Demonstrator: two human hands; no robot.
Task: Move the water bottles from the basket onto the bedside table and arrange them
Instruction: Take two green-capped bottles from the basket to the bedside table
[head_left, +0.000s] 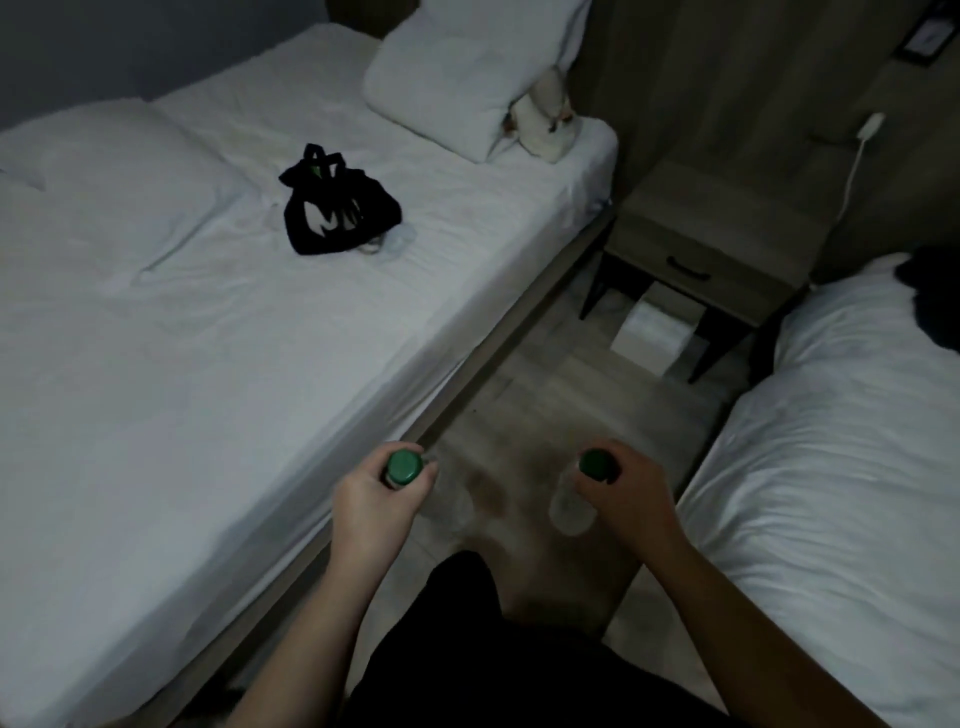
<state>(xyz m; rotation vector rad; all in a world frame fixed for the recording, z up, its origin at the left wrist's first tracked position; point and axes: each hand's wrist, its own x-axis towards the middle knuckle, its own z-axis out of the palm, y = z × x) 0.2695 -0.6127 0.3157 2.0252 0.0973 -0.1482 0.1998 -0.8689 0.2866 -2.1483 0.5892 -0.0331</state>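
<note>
Hands (371, 501) forward, knuckles up, gripping bottles (405, 466)

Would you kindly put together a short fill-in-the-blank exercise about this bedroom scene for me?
1. The left hand grips the left bottle and the right hand grips the right bottle; both caps are ____.
2. The black bag lies on the bed to the person's ____.
3. The bedside table has one ____ with a dark handle.
4. Under that table sits a ____ box.

Missing words: green; left; drawer; white.
</note>
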